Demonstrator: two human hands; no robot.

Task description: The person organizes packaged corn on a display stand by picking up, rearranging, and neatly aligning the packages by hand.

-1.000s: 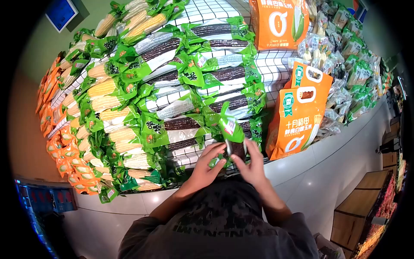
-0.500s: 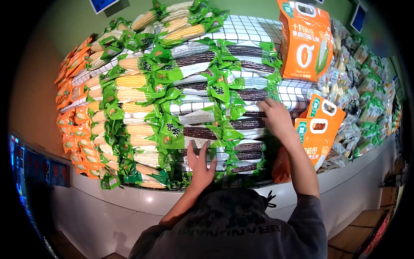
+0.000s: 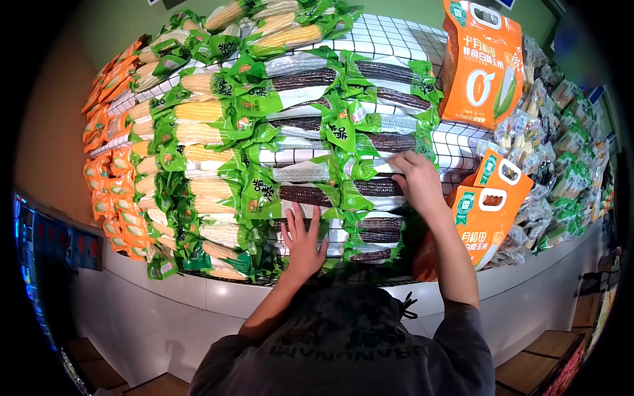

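Green-and-clear packs of dark corn (image 3: 304,79) lie in stacked columns on a display. My left hand (image 3: 304,245) rests with spread fingers on the lower packs, its fingertips just below a dark corn pack (image 3: 307,195). Over the right-hand column, my right hand (image 3: 419,181) has bent fingers closed at the right end of a dark corn pack (image 3: 376,166); the fingers partly hide that end. Directly below it lies another dark corn pack (image 3: 378,188).
Yellow and pale corn packs (image 3: 201,112) fill the left columns, with orange packs (image 3: 112,191) at the far left. Orange carry bags (image 3: 479,86) stand at the right, beside heaped clear bags (image 3: 568,152). White grid cloth (image 3: 396,36) covers the sloped display.
My left hand has spread its fingers and pulled slightly back from the dark corn pack. The right hand's fingers have shifted a little at the pack end. The view has moved slightly.
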